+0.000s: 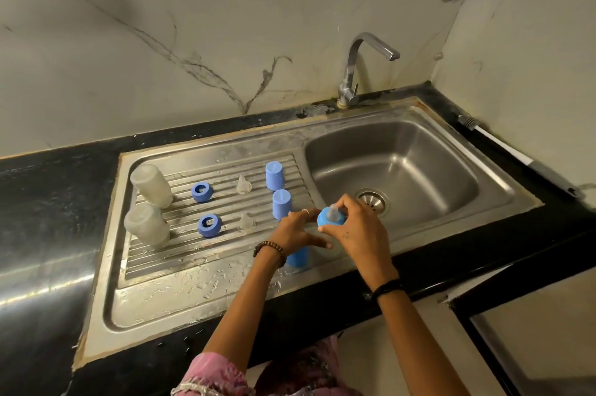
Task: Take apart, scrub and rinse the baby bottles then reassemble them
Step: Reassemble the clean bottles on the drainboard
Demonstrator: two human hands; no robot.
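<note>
Reassembling at the sink [451, 124]: two bottle bodies [151, 181] inverted on its drainboard (far left); left hand [295, 234] grips bottle [327, 247] at its front rim; right hand [358, 228] twists blue collar [325, 218]; next: cap [298, 256].

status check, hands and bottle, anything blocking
Right hand grips blue collar with clear teat; left hand holds translucent bottle body. Blue cap stands beside it. Nothing blocking.

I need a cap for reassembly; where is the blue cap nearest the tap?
In the head view, that blue cap stands on the draining board, left of the basin, behind another blue cap.
</note>
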